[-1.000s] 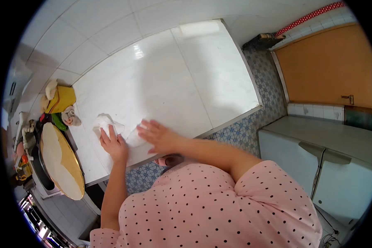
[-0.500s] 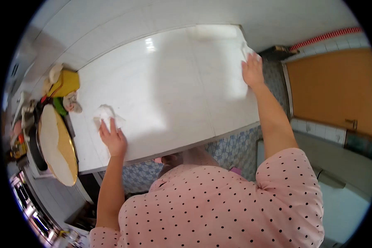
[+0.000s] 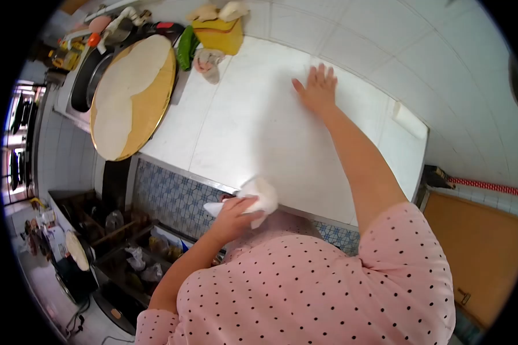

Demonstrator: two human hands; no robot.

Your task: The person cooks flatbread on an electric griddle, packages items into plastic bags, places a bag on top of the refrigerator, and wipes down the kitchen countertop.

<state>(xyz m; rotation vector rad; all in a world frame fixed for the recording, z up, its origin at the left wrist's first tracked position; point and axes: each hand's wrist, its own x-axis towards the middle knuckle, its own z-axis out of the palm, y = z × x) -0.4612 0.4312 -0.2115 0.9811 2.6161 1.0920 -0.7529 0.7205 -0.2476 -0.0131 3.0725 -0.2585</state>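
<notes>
My left hand (image 3: 234,219) is closed around a crumpled white cloth (image 3: 260,198) at the front edge of the white countertop (image 3: 230,138), close to my body. One end of the cloth hangs out to the left of my fingers. My right hand (image 3: 317,89) reaches to the back of the countertop near the tiled wall. Its fingers are spread and no cloth shows in it; what lies under the palm is hidden.
A large round gold-rimmed board (image 3: 135,98) stands at the left end, beside a yellow box (image 3: 220,37), a green item (image 3: 186,48) and a small bag (image 3: 208,64). A white roll-like object (image 3: 410,119) lies in the right back corner. Drawers (image 3: 135,253) stand open below left.
The view has turned left. My left hand has drawn the cloth to the counter's front edge. My right hand has left the right edge for the back, and its white cloth no longer shows.
</notes>
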